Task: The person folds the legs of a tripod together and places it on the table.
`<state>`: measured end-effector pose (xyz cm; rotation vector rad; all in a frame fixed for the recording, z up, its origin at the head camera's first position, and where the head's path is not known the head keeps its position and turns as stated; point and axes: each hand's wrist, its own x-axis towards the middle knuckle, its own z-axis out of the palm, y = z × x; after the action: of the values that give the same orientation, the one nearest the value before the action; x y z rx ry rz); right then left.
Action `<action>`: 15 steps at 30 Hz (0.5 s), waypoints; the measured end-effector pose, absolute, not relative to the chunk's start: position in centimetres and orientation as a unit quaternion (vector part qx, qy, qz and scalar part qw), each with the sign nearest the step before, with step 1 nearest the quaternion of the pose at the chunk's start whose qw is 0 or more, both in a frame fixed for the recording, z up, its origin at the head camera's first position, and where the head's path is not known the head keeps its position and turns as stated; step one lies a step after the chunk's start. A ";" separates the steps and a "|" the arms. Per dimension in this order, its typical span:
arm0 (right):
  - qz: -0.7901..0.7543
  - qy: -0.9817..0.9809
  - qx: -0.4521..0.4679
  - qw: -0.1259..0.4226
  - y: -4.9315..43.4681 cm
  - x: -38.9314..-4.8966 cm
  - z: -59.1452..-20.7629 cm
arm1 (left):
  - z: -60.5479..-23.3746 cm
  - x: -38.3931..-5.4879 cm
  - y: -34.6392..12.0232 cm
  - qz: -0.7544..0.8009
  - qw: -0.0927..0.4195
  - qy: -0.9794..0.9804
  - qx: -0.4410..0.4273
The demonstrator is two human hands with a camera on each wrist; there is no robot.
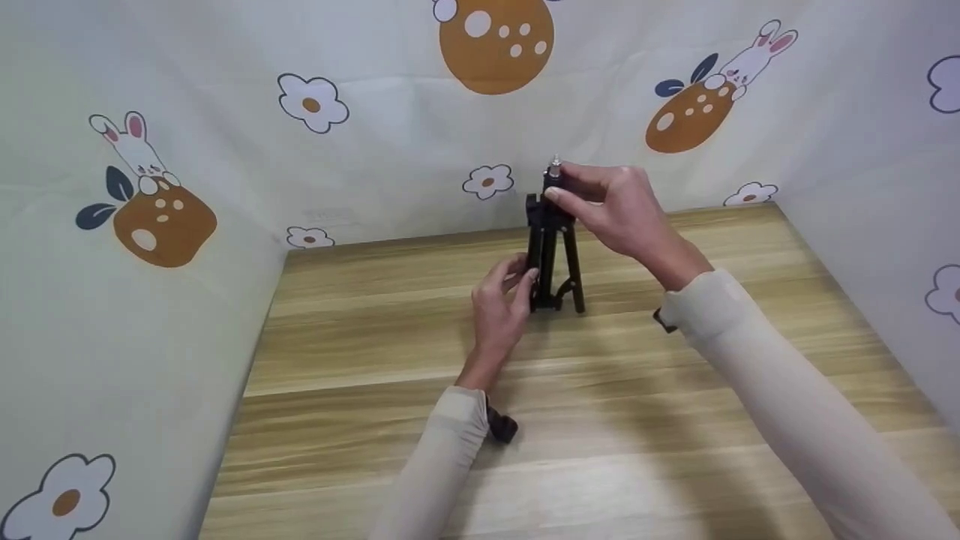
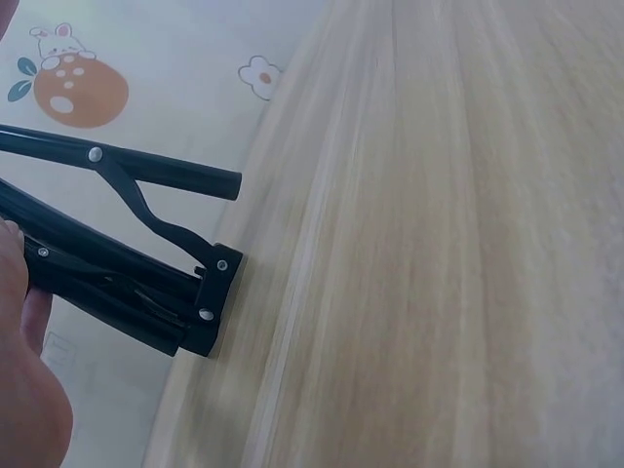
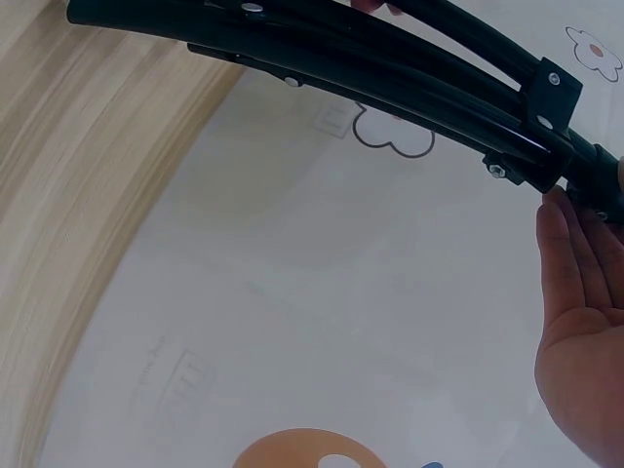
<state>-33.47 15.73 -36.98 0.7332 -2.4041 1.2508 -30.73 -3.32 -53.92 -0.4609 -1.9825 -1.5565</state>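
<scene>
A black tripod stand (image 1: 550,244) with a silver screw tip (image 1: 556,162) on top stands nearly upright toward the back of the table. My right hand (image 1: 626,210) grips its top section between thumb and fingers, just below the screw. Lower down, my left hand (image 1: 501,306) pinches one of the legs from the left side. In the left wrist view, one leg (image 2: 190,177) angles away from the others, linked by a curved brace (image 2: 146,214) to the lower collar (image 2: 213,300). The right wrist view shows the upper leg bracket (image 3: 551,96) beside my right fingers.
The wood-grain tabletop (image 1: 360,420) spreads under both arms. Pale sheets printed with rabbits, oranges and flowers form a back wall (image 1: 390,165) and side walls, the back one close behind the tripod. A dark wrist device (image 1: 502,426) sits at the left cuff.
</scene>
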 end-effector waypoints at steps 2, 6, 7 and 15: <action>0.440 -0.845 0.257 0.164 15.7 -33.4 -37.0 | -53.9 -30.8 -3.3 -0.587 0.283 -0.738 -0.174; 0.439 -0.846 0.258 0.158 15.7 -33.4 -36.9 | -53.9 -30.8 -3.1 -0.595 0.280 -0.734 -0.170; 0.439 -0.846 0.258 0.158 15.7 -33.4 -37.0 | -53.9 -30.8 -3.1 -0.597 0.280 -0.733 -0.168; 0.448 -0.838 0.259 0.173 15.7 -33.5 -37.2 | -53.8 -30.9 -3.2 -0.597 0.266 -0.737 -0.171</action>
<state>-33.48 15.71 -37.21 0.7339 -2.3776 1.2692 -30.88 -3.17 -53.81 -0.4614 -1.9907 -1.6121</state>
